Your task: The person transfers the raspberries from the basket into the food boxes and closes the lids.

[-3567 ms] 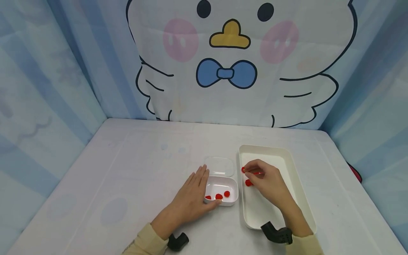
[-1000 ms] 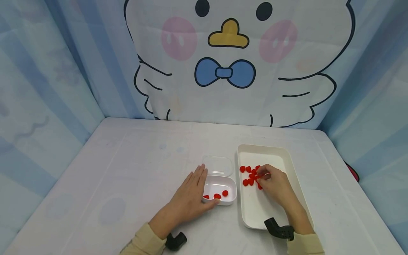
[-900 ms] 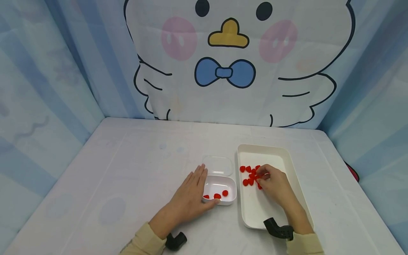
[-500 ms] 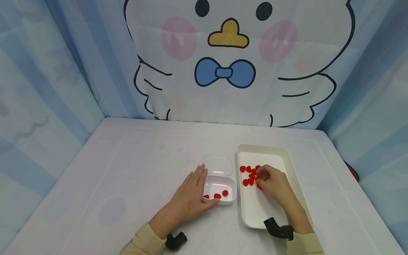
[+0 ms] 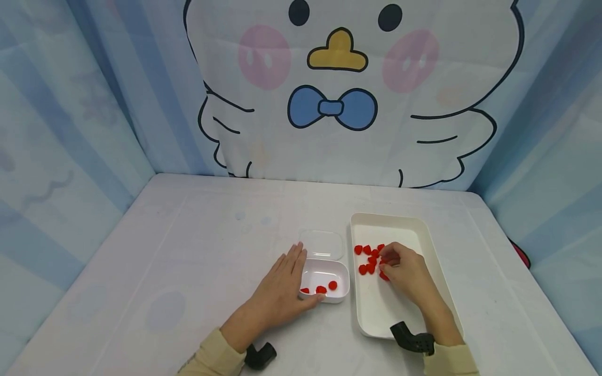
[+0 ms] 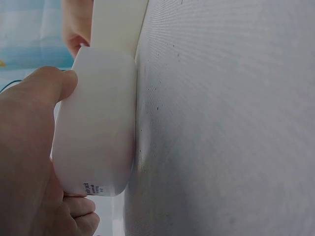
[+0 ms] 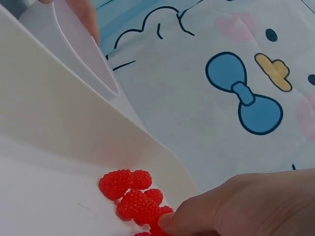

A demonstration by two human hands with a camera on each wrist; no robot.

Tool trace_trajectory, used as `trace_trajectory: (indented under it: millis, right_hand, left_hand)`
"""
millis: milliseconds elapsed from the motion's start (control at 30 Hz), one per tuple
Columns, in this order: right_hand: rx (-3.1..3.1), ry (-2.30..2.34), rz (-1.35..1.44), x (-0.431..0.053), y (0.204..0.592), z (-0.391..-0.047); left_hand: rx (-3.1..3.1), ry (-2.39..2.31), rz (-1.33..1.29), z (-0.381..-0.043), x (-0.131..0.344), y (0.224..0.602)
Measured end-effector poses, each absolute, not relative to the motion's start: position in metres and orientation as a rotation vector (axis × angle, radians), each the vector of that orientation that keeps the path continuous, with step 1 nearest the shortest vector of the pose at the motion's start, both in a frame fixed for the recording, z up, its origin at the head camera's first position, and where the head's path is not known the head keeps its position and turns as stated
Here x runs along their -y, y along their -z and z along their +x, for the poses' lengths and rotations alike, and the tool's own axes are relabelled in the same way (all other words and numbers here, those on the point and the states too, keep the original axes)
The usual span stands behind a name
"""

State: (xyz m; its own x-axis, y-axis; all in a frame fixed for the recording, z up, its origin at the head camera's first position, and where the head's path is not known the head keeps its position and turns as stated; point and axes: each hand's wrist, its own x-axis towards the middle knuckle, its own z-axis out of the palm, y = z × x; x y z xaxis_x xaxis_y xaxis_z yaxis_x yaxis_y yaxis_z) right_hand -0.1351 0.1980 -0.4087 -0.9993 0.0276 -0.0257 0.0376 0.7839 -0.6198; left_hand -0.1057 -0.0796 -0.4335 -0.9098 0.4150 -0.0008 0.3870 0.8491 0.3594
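Observation:
My left hand [image 5: 279, 295] lies against the left side of a small white box [image 5: 346, 290] in the head view. Its fingers are straight, and the thumb rests on the near rim. Inside are 3 red raspberries [image 5: 332, 285]. To the right, my right hand [image 5: 408, 269] reaches into a cream tray [image 5: 376, 324]. Its thumb and forefinger pinch a raspberry at the right edge of a loose cluster of red raspberries [image 5: 371, 260]. In the right wrist view the thumb touches one raspberry [image 7: 158, 227]; the forefinger is hidden there.
A clear lid [image 5: 322, 244] stands behind the white box. The tray is close to the box's right side. Patterned cloth curtains [image 5: 329, 151] enclose the white table [image 5: 211, 235] at the back and sides. A black wrist camera [image 5: 411, 338] hangs over the tray's near edge.
Since the oldest frame, my right hand has moved to the right within the tray, uncovering several raspberries. Over the last second its fingers have stayed nearly in place. My left hand stays at the box.

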Motion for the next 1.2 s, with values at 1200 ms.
trace_trajectory:
  millis: [1200]
  right_hand:
    - [-2.937,1.224,-0.026,-0.189,0.396,-0.134]
  left_hand:
    - [-2.952,-0.548,0.641,-0.104,0.08,0.433]
